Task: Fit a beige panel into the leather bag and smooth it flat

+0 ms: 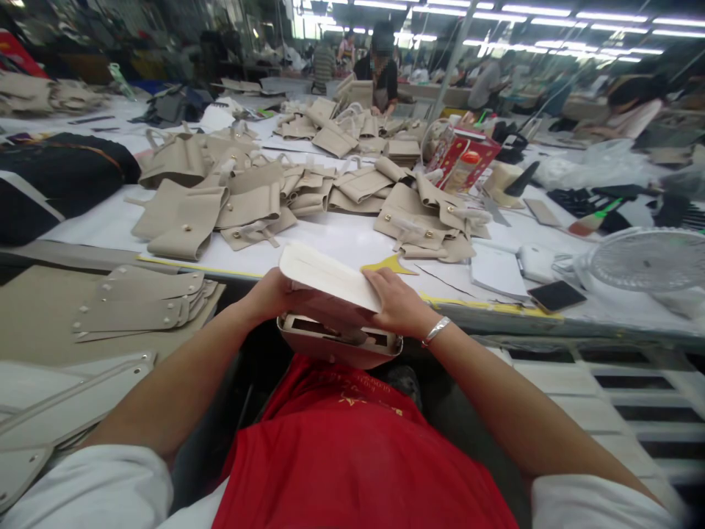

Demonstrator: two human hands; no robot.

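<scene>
Close to my lap I hold a boxy beige handbag [335, 349] between both hands. Its pale cream panel [330, 275] is lifted, and dark gaps show in the body below it. My left hand [274, 294] closes round the panel's left end, most of its fingers hidden behind it. At the right end, my right hand [399, 301] grips the panel with the thumb along its edge and the fingers over the far side. A yellow pointed piece [392, 264] lies on the table just beyond my right hand.
Several beige bag pieces with metal snaps [181, 220] are heaped across the white table. On my left lie stacked flat panels [137, 297]. A phone [556, 296], a white paper pad [499, 270] and a fan [644, 261] are on the right. Co-workers sit farther back.
</scene>
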